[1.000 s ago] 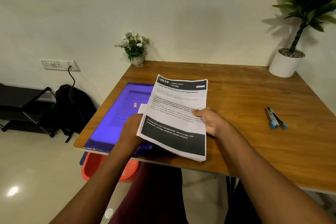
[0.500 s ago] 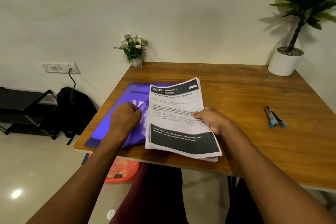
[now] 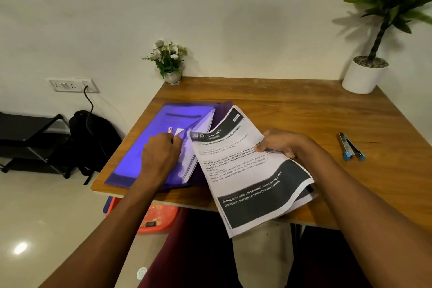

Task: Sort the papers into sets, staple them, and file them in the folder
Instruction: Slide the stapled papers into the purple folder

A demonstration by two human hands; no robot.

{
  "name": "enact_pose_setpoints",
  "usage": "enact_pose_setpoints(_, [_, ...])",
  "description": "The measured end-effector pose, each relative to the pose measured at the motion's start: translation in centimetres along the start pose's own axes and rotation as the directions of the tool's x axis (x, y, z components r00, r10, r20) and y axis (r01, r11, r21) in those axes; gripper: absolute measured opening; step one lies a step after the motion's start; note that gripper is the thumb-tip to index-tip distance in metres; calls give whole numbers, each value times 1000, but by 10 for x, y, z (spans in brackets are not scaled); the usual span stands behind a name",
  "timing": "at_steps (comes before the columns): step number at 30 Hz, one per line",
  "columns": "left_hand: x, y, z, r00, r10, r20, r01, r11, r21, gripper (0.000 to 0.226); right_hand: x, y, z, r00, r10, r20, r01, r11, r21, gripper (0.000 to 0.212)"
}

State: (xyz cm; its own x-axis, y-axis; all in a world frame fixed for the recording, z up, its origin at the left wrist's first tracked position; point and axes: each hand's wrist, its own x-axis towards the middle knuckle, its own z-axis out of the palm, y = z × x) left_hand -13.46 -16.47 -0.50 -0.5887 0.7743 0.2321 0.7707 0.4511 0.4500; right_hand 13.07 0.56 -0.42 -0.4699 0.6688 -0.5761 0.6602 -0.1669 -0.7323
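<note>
A translucent purple folder (image 3: pixel 140 152) lies on the left part of the wooden table (image 3: pixel 304 114). My left hand (image 3: pixel 160 156) pinches the folder's cover flap and holds it lifted, so a stack of sheets (image 3: pixel 198 145) shows inside. My right hand (image 3: pixel 284 145) grips a set of printed papers (image 3: pixel 247 177) by its right edge. The set is tilted, with its top corner at the folder opening and its lower end hanging past the table's front edge. A stapler (image 3: pixel 350 147) with blue tips lies apart on the table to the right.
A small flower pot (image 3: pixel 171 63) stands at the table's back left corner and a large plant in a white pot (image 3: pixel 362 76) at the back right. Below the table's front left sits a red bin (image 3: pixel 156 217). A black backpack (image 3: pixel 91 145) leans by the wall.
My left hand has lifted the folder's cover flap open. My right hand has swung the paper set clockwise, its top corner now toward the folder opening.
</note>
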Motion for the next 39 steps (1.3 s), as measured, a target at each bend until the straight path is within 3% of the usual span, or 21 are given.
enact_pose_setpoints(4, [-4,3,-3,1000,19,1,-19,1000,8,46,-1,1,-4,1000,5,-9,-5,999,-32,23])
enact_pose_setpoints(8, [-11,12,-2,999,52,14,-53,996,65,46,-6,-9,-2,1000,-7,-11,8,998,56,24])
enact_pose_setpoints(14, [-16,22,-1,986,153,65,-162,974,158,41,2,-30,6,984,-64,-165,94,979,184,40])
enact_pose_setpoints(19, [-13,17,-4,980,160,121,-170,983,76,33,9,-34,19,917,-136,-376,208,965,158,33])
enact_pose_setpoints(22, [-11,12,-9,957,162,240,-166,986,-3,28,17,-26,22,859,-174,-482,270,953,137,37])
enact_pose_setpoints(24, [-9,9,-12,940,152,307,-139,988,-62,33,19,-22,24,843,-158,-514,276,947,162,37])
enact_pose_setpoints(27, [-11,14,-19,909,153,389,-117,987,-114,19,23,-18,26,835,-167,-524,277,951,138,35])
enact_pose_setpoints(30, [-13,18,-23,816,202,541,-150,979,-139,49,21,-16,27,829,-182,-529,274,957,99,34])
enact_pose_setpoints(34, [-9,13,-19,810,85,580,3,989,-148,82,20,-16,32,835,-181,-519,281,952,119,35])
enact_pose_setpoints(36, [-9,13,-16,823,52,566,54,984,-168,83,20,-18,34,836,-175,-520,302,938,171,34])
enact_pose_setpoints(39, [-13,14,-8,888,4,460,49,993,-104,62,13,-26,45,866,-113,-488,306,891,336,29])
